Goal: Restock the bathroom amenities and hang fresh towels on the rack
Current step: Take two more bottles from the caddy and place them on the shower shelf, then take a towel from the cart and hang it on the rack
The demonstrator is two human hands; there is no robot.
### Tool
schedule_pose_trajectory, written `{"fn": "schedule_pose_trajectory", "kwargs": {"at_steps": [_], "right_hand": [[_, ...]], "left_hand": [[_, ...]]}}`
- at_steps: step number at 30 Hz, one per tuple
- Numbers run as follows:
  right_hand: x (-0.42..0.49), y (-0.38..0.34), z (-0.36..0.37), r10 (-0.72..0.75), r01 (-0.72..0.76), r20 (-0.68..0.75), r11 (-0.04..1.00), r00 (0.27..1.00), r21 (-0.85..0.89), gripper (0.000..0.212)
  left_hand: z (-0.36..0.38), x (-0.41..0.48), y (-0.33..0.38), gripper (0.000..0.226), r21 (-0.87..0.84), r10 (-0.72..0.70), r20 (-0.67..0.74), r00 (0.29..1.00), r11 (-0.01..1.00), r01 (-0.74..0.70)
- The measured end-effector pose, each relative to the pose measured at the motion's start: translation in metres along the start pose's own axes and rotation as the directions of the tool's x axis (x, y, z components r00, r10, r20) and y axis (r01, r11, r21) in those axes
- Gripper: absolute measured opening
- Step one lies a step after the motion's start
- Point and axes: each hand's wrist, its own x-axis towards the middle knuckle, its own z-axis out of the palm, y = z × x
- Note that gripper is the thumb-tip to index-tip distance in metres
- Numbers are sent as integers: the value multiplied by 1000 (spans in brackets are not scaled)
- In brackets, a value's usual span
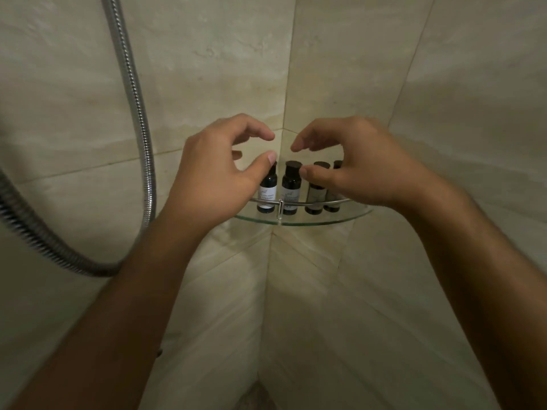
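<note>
Bottles (291, 187): four, small and dark with pale labels, upright in a row on the glass corner shelf (325, 221), just behind its chrome rail (279, 202).
Left hand (219, 176): loosely curled over the leftmost cap, holding nothing; thumb contact unclear.
Right hand (349, 167): likewise curled and empty, thumb in front of the third cap.
Bottle feel: probably light, rigid and smooth; slippery if wet, easily toppled into neighbours.
Best hold: pinch at cap or neck, lift straight up over the rail.
Glass shelf: fragile, so gentle set-downs.
Shower hose (139, 113): hanging at left, well apart.
</note>
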Motion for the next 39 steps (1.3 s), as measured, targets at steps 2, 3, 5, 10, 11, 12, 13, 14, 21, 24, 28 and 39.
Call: {"fn": "schedule_pose_trajectory", "kwargs": {"at_steps": [2,3,5,10,11,12,13,14,21,24,28,39], "right_hand": [[-16,-5,-7,12,-13,-37,1000,999,-22,26],[-26,-6,-12,21,-23,-56,999,998,-32,25],[-46,-10,-24,45,-50,-91,997,995,-56,24],[-123,-3,-76,170,-214,-172,936,970,-281,27],[-142,-3,-88,200,-255,-195,911,960,-325,28],[-163,-4,-99,236,-301,-216,884,948,-357,28],[-185,-6,-110,277,-351,-236,856,931,-379,28],[-209,-8,-121,320,-402,-257,828,912,-391,28],[-417,-36,-184,642,-760,-410,509,648,-403,28],[-516,-63,-205,728,-859,-472,336,497,-386,28],[-633,-114,-225,794,-935,-534,118,291,-333,29],[-841,-264,-231,674,-893,-670,-448,-312,-34,27]], "left_hand": [[1,-3,11,17,-1,60,-22,998,998,-60],[4,-4,17,16,0,91,-21,996,996,-91],[9,-7,32,15,8,151,-10,988,988,-151],[47,-12,92,18,15,383,106,918,922,-387],[58,-16,107,18,7,435,133,890,898,-440],[69,-21,123,17,-11,476,167,864,877,-481],[81,-27,139,16,-39,512,201,835,856,-515],[94,-35,156,15,-73,548,229,804,833,-548],[191,-142,297,12,-379,751,353,558,660,-649],[219,-215,362,15,-507,814,394,427,580,-637],[237,-317,444,21,-661,887,400,231,454,-598],[234,-548,636,14,-938,967,95,-237,7,-347]]}}
